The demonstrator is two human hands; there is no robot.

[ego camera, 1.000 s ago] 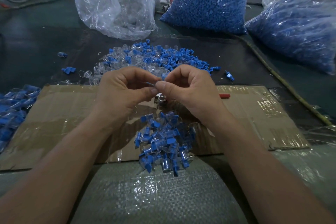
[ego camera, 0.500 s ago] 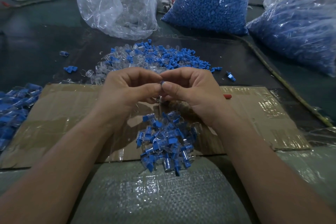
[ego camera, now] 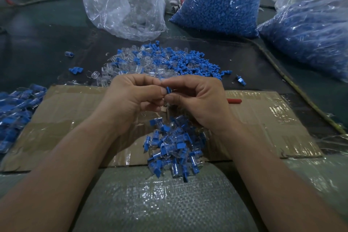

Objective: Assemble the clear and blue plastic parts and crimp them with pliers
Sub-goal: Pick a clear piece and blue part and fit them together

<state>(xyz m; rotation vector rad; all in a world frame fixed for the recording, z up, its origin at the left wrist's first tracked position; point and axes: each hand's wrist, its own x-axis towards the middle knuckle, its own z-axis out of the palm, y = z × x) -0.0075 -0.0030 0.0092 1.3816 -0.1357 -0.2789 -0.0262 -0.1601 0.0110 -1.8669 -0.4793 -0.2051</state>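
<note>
Head view: the left hand and right hand are together above the cardboard, fingertips of both pinching one blue part. Fingers hide whether a clear part is already fitted to it.

Step judged: joining the parts by hand, crimp not yet done.

Loose parts are heaped on the table just beyond the hands. Joined pieces are heaped on the cardboard between the wrists. A red handle, likely the pliers, shows beside the right hand.

The next move calls for seating the part fully, then freeing one hand for the pliers.
</note>
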